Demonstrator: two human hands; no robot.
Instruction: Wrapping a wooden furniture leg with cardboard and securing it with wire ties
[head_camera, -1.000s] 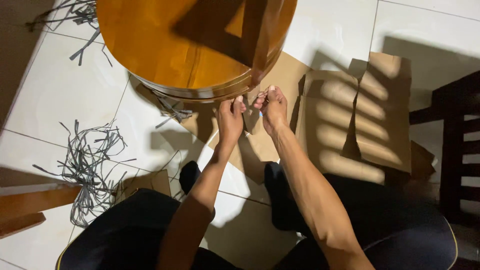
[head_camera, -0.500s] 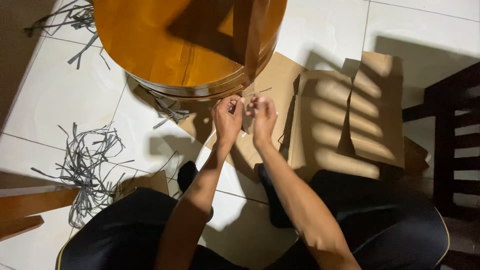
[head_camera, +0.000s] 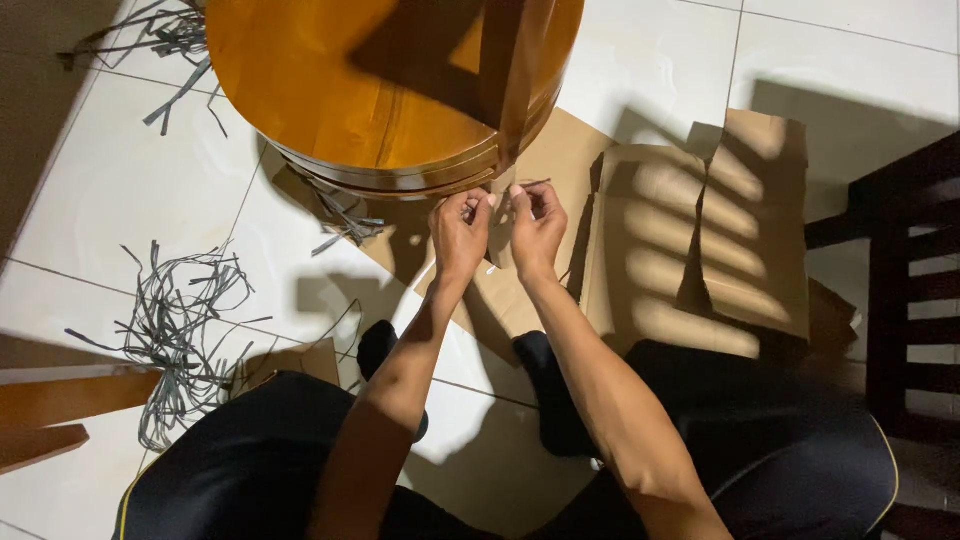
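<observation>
Left hand (head_camera: 459, 232) and right hand (head_camera: 537, 226): fingers pinched together on a thin grey strip (head_camera: 520, 187), close below the rim of the round glossy orange-brown wooden tabletop (head_camera: 370, 90) at 12 o'clock. Flattened brown cardboard sheets (head_camera: 700, 240) at 3 o'clock; tangled grey strip offcuts (head_camera: 180, 330) on white floor tiles (head_camera: 110, 190) at 8 o'clock.

Your left hand (head_camera: 459, 232) and right hand (head_camera: 537, 228) pinch a thin strip (head_camera: 530, 184) below the round wooden tabletop (head_camera: 340, 90). Flattened cardboard (head_camera: 700, 240) lies at three o'clock; grey shreds (head_camera: 180, 330) at nine.
</observation>
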